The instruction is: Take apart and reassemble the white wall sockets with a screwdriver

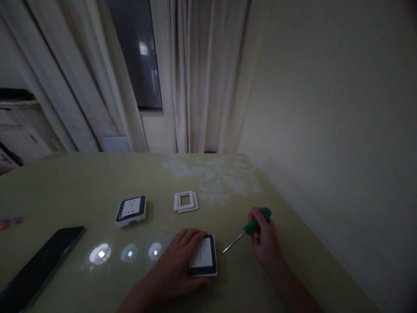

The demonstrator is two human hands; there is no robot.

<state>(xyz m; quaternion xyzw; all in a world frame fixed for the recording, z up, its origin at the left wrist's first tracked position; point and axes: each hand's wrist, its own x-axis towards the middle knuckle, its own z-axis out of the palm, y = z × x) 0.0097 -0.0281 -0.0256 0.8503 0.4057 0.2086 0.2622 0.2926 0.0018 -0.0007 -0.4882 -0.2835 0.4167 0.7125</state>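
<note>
My left hand (182, 265) grips a square wall switch (203, 254) with a white face and dark border, which lies on the table. Its fingers cover the left side, with the thumb along the near edge. In my right hand (263, 241) is a screwdriver (257, 221), held by its green handle. The metal shaft slants down to the left, and its tip is just right of the switch, apart from it. Farther back on the table sits a wall socket (131, 209) on a white box. White square frames (178, 207), stacked and slightly offset, lie behind my left hand.
A dark tablet-like slab (39, 265) lies at the table's left. Small colourful bits (17, 220) are at the far left edge. The greenish table (97, 174) carries a pale floral pattern and light reflections. A wall (342, 152) runs along the right; curtains (208, 78) hang behind.
</note>
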